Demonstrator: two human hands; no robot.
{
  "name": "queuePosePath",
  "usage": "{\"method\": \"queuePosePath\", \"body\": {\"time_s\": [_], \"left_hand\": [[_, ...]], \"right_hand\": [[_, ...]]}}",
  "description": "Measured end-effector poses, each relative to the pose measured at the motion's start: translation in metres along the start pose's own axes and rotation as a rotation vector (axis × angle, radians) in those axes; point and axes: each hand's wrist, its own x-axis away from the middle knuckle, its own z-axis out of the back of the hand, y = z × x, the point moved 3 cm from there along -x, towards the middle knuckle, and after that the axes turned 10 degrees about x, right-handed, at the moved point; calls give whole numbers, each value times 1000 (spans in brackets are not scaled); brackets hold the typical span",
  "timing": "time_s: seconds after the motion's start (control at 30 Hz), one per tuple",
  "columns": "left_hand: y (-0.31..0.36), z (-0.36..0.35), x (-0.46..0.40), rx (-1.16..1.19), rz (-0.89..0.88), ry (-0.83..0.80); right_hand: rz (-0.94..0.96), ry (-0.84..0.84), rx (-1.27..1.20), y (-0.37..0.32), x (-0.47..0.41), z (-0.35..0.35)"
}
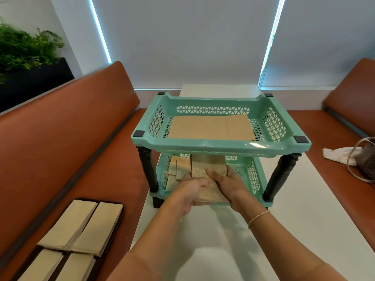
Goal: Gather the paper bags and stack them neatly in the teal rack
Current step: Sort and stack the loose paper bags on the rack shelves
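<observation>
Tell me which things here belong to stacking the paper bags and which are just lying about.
Job:
teal rack
bag stack gripped by left hand and right hand, going into the lower tier
bag on top tier
loose bags in lower tier
bag piles on bench

Lying about:
woven pouch
white cloth
plant

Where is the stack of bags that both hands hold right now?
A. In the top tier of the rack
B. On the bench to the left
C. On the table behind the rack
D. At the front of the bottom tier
D: the left hand and right hand grip the stack at the front opening of the rack's bottom tier, under the top tier.
</observation>
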Motion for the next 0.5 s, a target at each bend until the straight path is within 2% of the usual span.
{"method": "queuePosePath", "body": {"time_s": [0.1,0.17,0.27,0.37,0.47,0.5], "left_hand": [[2,4,3,-48,3,-37],[1,8,3,-59,21,-21],[-1,9,-1,-68,20,-1],[1,2,-6,-112,-3,-16],[4,-7,-13,-159,-40,-6],[5,-8,-17,-190,-54,7]], "right_hand": [[-54,-63,-141,-3,-3,3],[-92,-110,-131,-7,-5,4],[-187,-147,24,-7,-5,4],[-187,-80,85,-13,-10,10],[-119,68,487,-29,-16,34],[-89,114,539,-33,-16,43]]}}
